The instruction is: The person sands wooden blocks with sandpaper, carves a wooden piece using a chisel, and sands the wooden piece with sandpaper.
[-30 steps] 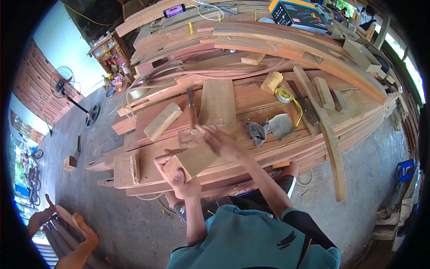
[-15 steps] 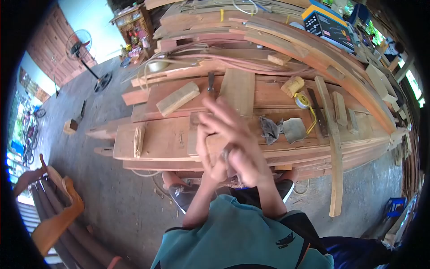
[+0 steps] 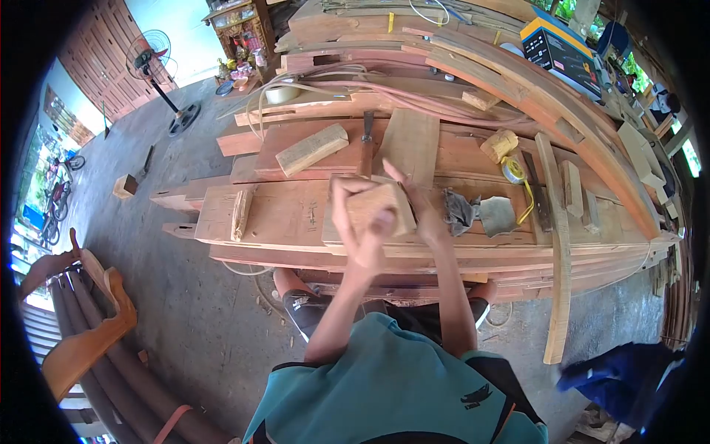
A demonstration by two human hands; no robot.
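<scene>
My left hand point(image 3: 360, 235) is closed around a small wooden block point(image 3: 372, 209), with the thumb across its near face. Just right of the block is my right hand point(image 3: 427, 212), its fingers stretched forward and a little blurred; whether it touches the block I cannot tell. Beyond the hands, a chisel point(image 3: 367, 142) with a dark blade lies on the boards. A crumpled grey piece of cloth or sandpaper point(image 3: 461, 212) lies right of my right hand, beside a flatter grey piece point(image 3: 497, 215).
Stacked planks point(image 3: 281, 214) form the work surface. On it lie a loose wood block point(image 3: 312, 149), a yellow tape measure point(image 3: 513, 170) and a long strip point(image 3: 556, 281) overhanging the near edge. A standing fan point(image 3: 159, 85) is far left; a carved wooden piece point(image 3: 89, 325) stands near left.
My right hand has moved from across the left hand to the block's right side, uncovering the block. The view has shifted slightly, so the bench appears farther right.
</scene>
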